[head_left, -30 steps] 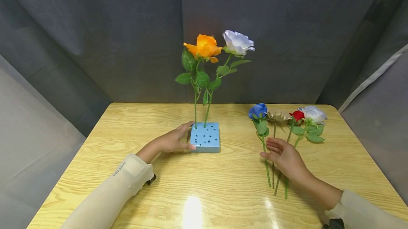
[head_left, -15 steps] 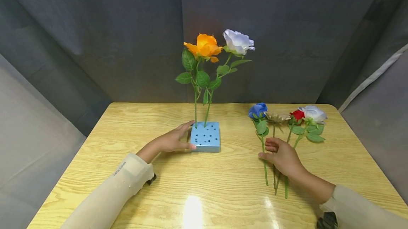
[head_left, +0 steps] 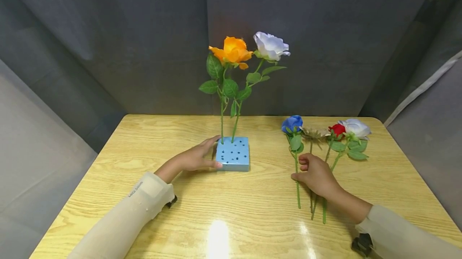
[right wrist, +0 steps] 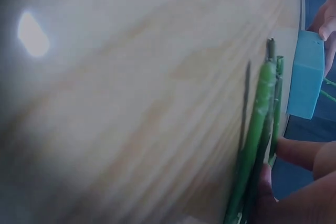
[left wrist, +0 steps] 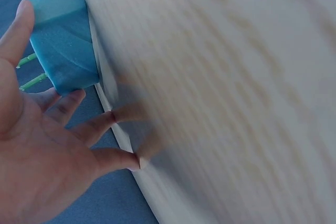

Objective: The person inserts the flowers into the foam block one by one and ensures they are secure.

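Blue flower [head_left: 292, 124]: likely light, springy-stemmed, easily crushed up top; best held mid-stem, where right hand [head_left: 318, 176] pinches. Left hand [head_left: 195, 159] touches holed block [head_left: 233, 155], fingers spread.

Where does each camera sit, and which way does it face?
Head: worn on the head, faces forward and down at flowers, block and table; left hand, right hand and sleeves show.
Left wrist: on that wrist, faces block and table; the left hand shows.
Right wrist: on that wrist, faces past stems toward the block; parts of both hands show.
Both wrist views share the block, table and left hand.
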Demonstrator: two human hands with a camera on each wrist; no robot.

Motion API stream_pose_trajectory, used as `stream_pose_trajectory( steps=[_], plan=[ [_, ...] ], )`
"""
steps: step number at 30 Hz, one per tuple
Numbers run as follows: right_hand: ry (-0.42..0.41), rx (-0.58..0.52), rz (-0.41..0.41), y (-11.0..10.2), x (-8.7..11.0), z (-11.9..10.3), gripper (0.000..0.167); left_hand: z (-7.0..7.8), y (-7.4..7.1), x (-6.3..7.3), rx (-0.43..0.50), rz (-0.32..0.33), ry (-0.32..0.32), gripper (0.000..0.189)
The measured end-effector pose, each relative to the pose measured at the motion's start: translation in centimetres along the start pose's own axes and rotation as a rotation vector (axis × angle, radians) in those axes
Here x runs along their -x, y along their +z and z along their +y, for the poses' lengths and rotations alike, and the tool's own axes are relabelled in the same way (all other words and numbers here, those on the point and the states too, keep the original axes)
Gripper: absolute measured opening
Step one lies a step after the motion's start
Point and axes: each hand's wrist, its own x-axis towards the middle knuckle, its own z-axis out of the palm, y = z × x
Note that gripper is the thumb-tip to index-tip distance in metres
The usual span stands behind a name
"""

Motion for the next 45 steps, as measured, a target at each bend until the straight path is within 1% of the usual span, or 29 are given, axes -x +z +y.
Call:
stream_pose_trajectory(
  steps=[6,9,16,19,27,29,36,41,45],
  plan=[
    [0.029,-0.001,-0.026,-0.1,-0.4,-0.3,0.066,0.0,0.0,0.0,0.003,-0.003,0.003,0.109],
    [0.043,-0.020,-0.038,-0.2,-0.6,-0.4,0.066,-0.1,0.0,-0.1,-0.002,0.000,0.006,0.110],
    [0.103,-0.164,-0.112,-0.9,-0.7,-0.4,0.067,-0.2,0.0,-0.1,0.003,-0.004,0.001,0.109],
    [0.121,-0.209,-0.143,-1.4,-0.8,-0.5,0.067,-0.2,0.0,-0.1,0.007,-0.008,-0.002,0.109],
    [0.140,-0.311,-0.182,-2.1,-1.0,-0.5,0.065,-0.1,0.0,-0.1,0.004,-0.009,-0.002,0.109],
    [0.150,-0.365,-0.198,-2.2,-1.0,-0.5,0.064,-0.1,0.0,-0.1,0.004,-0.009,-0.003,0.109],
    [0.209,-0.606,-0.270,-2.6,-1.2,-0.9,0.068,-0.2,0.0,-0.2,0.004,-0.009,0.002,0.109],
    [0.205,-0.734,-0.317,-3.0,-1.3,-1.0,0.067,-0.2,0.0,-0.2,0.006,-0.011,-0.001,0.109],
    [0.207,-0.815,-0.346,-3.2,-1.4,-1.0,0.065,-0.1,0.0,-0.1,0.010,-0.011,-0.006,0.109]
  ],
)
